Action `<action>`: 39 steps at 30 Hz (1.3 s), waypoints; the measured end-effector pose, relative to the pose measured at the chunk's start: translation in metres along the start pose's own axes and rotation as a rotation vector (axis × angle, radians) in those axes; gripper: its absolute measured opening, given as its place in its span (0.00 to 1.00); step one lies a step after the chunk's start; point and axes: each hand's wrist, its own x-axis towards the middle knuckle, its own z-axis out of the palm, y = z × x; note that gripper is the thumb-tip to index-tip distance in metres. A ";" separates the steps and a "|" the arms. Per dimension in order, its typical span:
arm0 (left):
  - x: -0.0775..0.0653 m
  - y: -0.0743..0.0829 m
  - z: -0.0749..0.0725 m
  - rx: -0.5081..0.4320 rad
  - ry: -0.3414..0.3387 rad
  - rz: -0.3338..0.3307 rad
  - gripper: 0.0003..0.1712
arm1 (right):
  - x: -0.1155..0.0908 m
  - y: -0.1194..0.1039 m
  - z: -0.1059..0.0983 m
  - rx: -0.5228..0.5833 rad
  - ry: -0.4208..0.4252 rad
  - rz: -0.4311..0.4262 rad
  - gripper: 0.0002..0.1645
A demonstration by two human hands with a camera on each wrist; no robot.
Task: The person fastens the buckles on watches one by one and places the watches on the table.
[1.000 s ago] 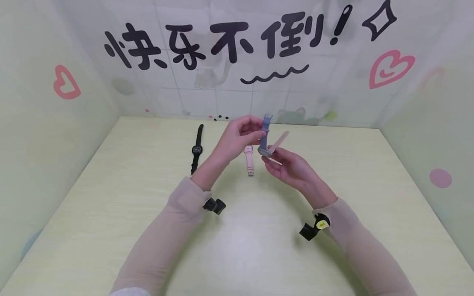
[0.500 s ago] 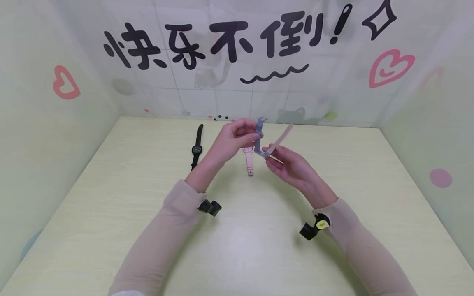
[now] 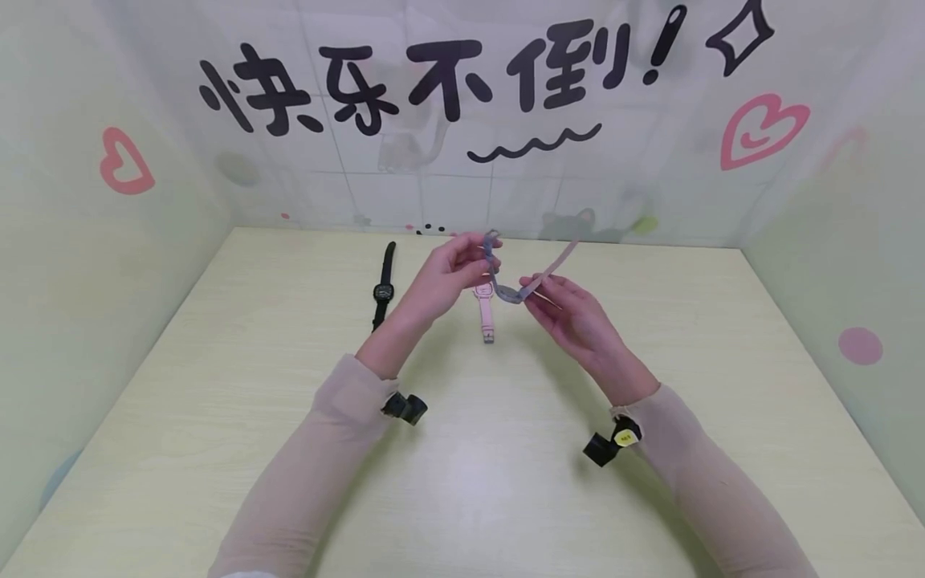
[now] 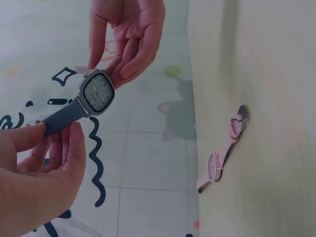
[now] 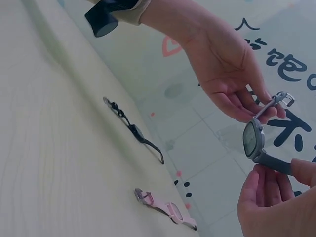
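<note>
A blue-grey wristwatch [image 3: 509,295] is held up above the table between both hands, bent into a V with its case lowest. My left hand [image 3: 444,277] pinches the buckle-end strap between thumb and fingers. With thumb and fingertips, my right hand [image 3: 581,321] grips the other strap close to the case; that strap's free end sticks up past the fingers. The squarish case with its pale dial [image 4: 97,93] shows in the left wrist view. Behind the hands a pink wristwatch [image 3: 486,321] lies on the table, its upper part partly covered by my left hand in the head view.
A black wristwatch [image 3: 385,293] lies stretched out left of the pink one, its lower end behind my left forearm. The pale wooden table [image 3: 470,482] is bordered by a printed backdrop [image 3: 405,193] at the back and sides. Small cameras sit on both wrists.
My left hand has moved slightly left with the buckle-end strap, spreading the two straps wider apart. The case has tilted, and my right fingers have shifted on their strap.
</note>
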 end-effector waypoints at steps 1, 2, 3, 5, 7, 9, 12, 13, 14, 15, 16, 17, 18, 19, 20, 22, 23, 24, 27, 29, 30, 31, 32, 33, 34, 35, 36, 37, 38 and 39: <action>0.000 -0.001 0.000 0.000 -0.002 -0.002 0.20 | 0.000 0.000 0.000 -0.026 0.014 -0.024 0.07; 0.000 -0.001 0.000 -0.001 -0.007 -0.004 0.20 | -0.001 0.000 0.000 -0.055 0.024 -0.048 0.07; 0.000 -0.002 -0.001 -0.001 -0.012 -0.006 0.20 | -0.001 0.000 0.000 -0.077 0.031 -0.069 0.07; 0.000 -0.002 -0.001 0.001 -0.021 -0.013 0.20 | -0.001 0.000 0.000 -0.114 0.039 -0.103 0.08; 0.000 -0.003 -0.001 -0.003 -0.031 -0.022 0.20 | 0.000 0.001 0.000 -0.128 0.041 -0.124 0.08; -0.001 -0.003 -0.001 -0.003 -0.034 -0.033 0.20 | 0.000 0.001 0.000 -0.124 0.039 -0.137 0.07; -0.002 -0.003 -0.002 -0.010 -0.034 -0.052 0.20 | 0.001 0.001 0.000 -0.095 0.041 -0.145 0.06; -0.002 -0.003 -0.002 -0.013 -0.033 -0.059 0.19 | 0.001 0.001 0.000 -0.083 0.041 -0.145 0.06; -0.002 -0.003 -0.002 -0.016 -0.032 -0.064 0.19 | 0.001 0.000 0.000 -0.073 0.041 -0.144 0.06; -0.002 -0.003 -0.002 -0.018 -0.031 -0.069 0.19 | 0.001 0.000 0.000 -0.067 0.040 -0.142 0.06; -0.002 -0.003 -0.002 -0.021 -0.029 -0.073 0.18 | 0.001 0.000 0.000 -0.062 0.040 -0.140 0.06; -0.002 -0.004 -0.002 -0.024 -0.028 -0.076 0.18 | 0.000 0.000 0.000 -0.057 0.038 -0.137 0.06; -0.002 -0.004 -0.002 -0.028 -0.025 -0.078 0.18 | 0.000 0.000 0.000 -0.056 0.038 -0.134 0.06; -0.002 -0.004 -0.002 -0.029 -0.023 -0.078 0.18 | 0.000 0.000 0.001 -0.060 0.040 -0.133 0.06; -0.002 -0.004 -0.002 -0.029 -0.021 -0.078 0.18 | -0.001 -0.001 0.001 -0.065 0.042 -0.132 0.06; -0.002 -0.005 -0.002 -0.035 -0.014 -0.077 0.18 | -0.002 -0.001 0.001 -0.070 0.047 -0.128 0.07; -0.002 -0.005 -0.002 -0.041 -0.013 -0.075 0.18 | -0.002 -0.001 0.001 -0.073 0.051 -0.127 0.07; -0.002 -0.005 -0.002 -0.044 -0.012 -0.074 0.18 | -0.003 -0.002 0.002 -0.080 0.056 -0.127 0.07; -0.004 -0.005 -0.001 -0.058 -0.015 -0.068 0.17 | -0.004 -0.002 0.002 -0.091 0.067 -0.129 0.08; -0.005 -0.005 -0.001 -0.064 -0.022 -0.063 0.16 | -0.005 -0.002 0.002 -0.096 0.072 -0.132 0.08; -0.005 -0.005 -0.001 -0.067 -0.025 -0.063 0.16 | -0.005 -0.002 0.002 -0.095 0.074 -0.134 0.08; -0.005 -0.004 -0.001 -0.072 -0.028 -0.064 0.16 | -0.005 -0.002 0.002 -0.096 0.076 -0.137 0.08; -0.006 -0.004 -0.001 -0.074 -0.031 -0.067 0.16 | -0.006 -0.003 0.002 -0.097 0.078 -0.140 0.08; -0.006 -0.004 -0.001 -0.078 -0.034 -0.069 0.17 | -0.006 -0.003 0.002 -0.095 0.080 -0.143 0.08; -0.005 -0.004 -0.001 -0.081 -0.037 -0.071 0.17 | -0.006 -0.003 0.002 -0.091 0.080 -0.147 0.08; -0.005 -0.004 -0.001 -0.083 -0.041 -0.074 0.18 | -0.006 -0.003 0.002 -0.087 0.081 -0.151 0.08; -0.005 -0.004 -0.001 -0.083 -0.043 -0.080 0.19 | -0.006 -0.003 0.002 -0.085 0.082 -0.155 0.09; -0.005 -0.004 -0.001 -0.082 -0.043 -0.084 0.19 | -0.006 -0.003 0.002 -0.083 0.082 -0.158 0.09; -0.005 -0.004 0.000 -0.081 -0.044 -0.088 0.20 | -0.006 -0.003 0.002 -0.077 0.082 -0.161 0.09; -0.005 -0.004 0.000 -0.080 -0.045 -0.089 0.20 | -0.006 -0.004 0.003 -0.073 0.083 -0.163 0.09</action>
